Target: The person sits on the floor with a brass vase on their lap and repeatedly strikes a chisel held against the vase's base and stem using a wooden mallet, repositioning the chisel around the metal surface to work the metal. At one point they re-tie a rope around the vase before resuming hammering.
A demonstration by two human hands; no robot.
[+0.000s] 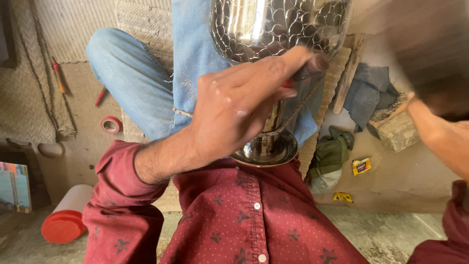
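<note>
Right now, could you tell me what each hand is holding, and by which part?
The left hand grips a slim punch-like tool by its shaft, tip against the patterned metal vessel. The right hand is blurred; what it holds cannot be told.

Bare dusty floor (pixel 391 190) here — packed earth by the look of it, with a woven mat (pixel 141 19) spread across the top part. Scattered straight on the dirt: a red roll of tape (pixel 112 124), a red-handled tool (pixel 58 76), a white tube with a red cap (pixel 66 217) lying on its side, a rough stone block (pixel 396 129), some grey cloth (pixel 369 93), a green rag (pixel 330 156) and two small yellow packets (pixel 361 166) — one of them near the rag.
</note>
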